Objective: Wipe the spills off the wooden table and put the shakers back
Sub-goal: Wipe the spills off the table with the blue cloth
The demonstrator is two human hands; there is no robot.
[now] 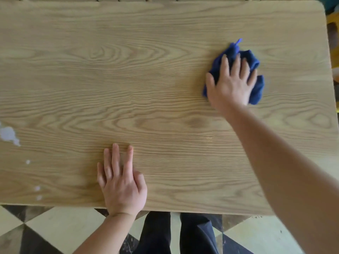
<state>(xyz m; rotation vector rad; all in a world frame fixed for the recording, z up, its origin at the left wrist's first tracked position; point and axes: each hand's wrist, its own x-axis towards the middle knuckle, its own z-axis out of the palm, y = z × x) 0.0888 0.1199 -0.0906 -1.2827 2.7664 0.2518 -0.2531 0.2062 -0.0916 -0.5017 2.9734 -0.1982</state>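
Checkered dark-and-cream floor tiles [60, 224] are peeking out under the near edge of a big light-oak wooden table [146, 79] with heavy grain, and a person in dark trousers [176, 235] is standing right up against it. Their right hand [231, 83] is lying flat with fingers spread, pressing down on a crumpled dark blue cloth [255, 83] over toward the far right side of the top, so it's not pinching anything, just palming the rag. Their left hand [121, 182] is resting flat and open on the bare wood near the front edge, apparently bracing. Meanwhile the actual mess, a whitish puddle [8, 133] with a few small white droplets [37, 188] trailing below it, is sitting way over at the left edge, well apart from the cloth. No shakers are showing anywhere in view, so can't say where they are. My worry: the cloth is working the opposite end, and a sloppy sweep across could smear that white stuff along the grain or push it off the left edge onto the floor.
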